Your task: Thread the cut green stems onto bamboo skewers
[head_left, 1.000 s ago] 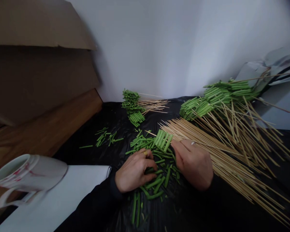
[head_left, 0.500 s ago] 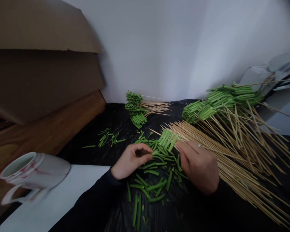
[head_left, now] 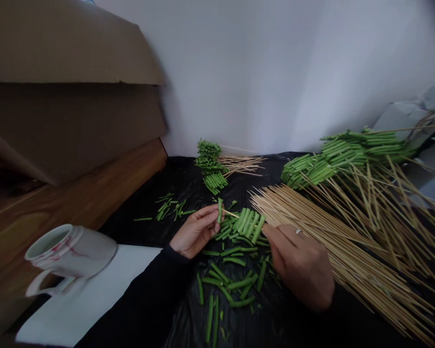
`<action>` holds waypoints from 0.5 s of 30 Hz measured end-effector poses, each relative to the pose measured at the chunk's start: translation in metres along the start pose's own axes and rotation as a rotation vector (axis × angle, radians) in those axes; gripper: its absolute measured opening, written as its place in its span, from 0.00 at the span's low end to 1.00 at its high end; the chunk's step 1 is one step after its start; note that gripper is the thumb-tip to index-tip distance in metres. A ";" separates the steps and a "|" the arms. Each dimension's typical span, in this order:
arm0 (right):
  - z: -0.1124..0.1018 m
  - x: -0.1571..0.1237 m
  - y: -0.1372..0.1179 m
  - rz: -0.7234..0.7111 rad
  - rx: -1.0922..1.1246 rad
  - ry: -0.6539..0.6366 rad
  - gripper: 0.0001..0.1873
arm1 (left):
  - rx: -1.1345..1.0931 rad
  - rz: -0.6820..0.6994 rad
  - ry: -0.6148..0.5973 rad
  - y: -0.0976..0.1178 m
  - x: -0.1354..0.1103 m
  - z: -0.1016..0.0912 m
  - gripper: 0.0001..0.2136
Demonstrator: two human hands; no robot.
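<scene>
Between the fingertips of my left hand (head_left: pixel 199 228) is a short piece of green bean (head_left: pixel 220 210), upright, at the pointed end of a wooden skewer (head_left: pixel 230 212). Whether the tip has entered the bean I cannot tell. My right hand (head_left: pixel 301 266), with a ring on one finger, is closed around the skewer's other end. Several bean pieces (head_left: pixel 249 223) sit side by side on that skewer, close to the right fingers. Loose cut beans (head_left: pixel 239 285) lie below and between both hands on black plastic sheeting (head_left: pixel 181 309).
Bare skewers (head_left: pixel 311 227) are spread to the right, with a pile of loaded bean skewers (head_left: pixel 340 154) behind them. A smaller loaded stack (head_left: pixel 213 166) lies by the wall. At left are a mug (head_left: pixel 72 251) on white paper (head_left: pixel 130 263) and a cardboard box (head_left: pixel 76 116).
My left hand has lifted a bean piece from the loose pile up to the skewer's tip. The right hand keeps its hold. The whole view has shifted slightly.
</scene>
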State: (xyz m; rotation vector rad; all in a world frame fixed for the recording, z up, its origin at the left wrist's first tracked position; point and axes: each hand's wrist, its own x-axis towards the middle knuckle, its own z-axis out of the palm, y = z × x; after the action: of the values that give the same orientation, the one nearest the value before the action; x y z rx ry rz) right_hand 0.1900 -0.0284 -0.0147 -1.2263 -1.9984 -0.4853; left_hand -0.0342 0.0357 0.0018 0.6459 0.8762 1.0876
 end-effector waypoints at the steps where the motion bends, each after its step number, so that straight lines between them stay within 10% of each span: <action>1: 0.000 0.000 0.000 -0.002 -0.001 0.002 0.14 | -0.008 0.001 0.011 0.000 0.000 0.000 0.11; 15: -0.001 0.000 -0.002 -0.003 -0.024 -0.013 0.14 | 0.011 0.033 0.042 -0.001 0.001 -0.001 0.09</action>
State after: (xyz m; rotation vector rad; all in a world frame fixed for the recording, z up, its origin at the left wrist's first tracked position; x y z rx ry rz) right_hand 0.1887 -0.0297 -0.0139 -1.2447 -2.0106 -0.5055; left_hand -0.0341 0.0362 0.0003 0.6506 0.9111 1.1303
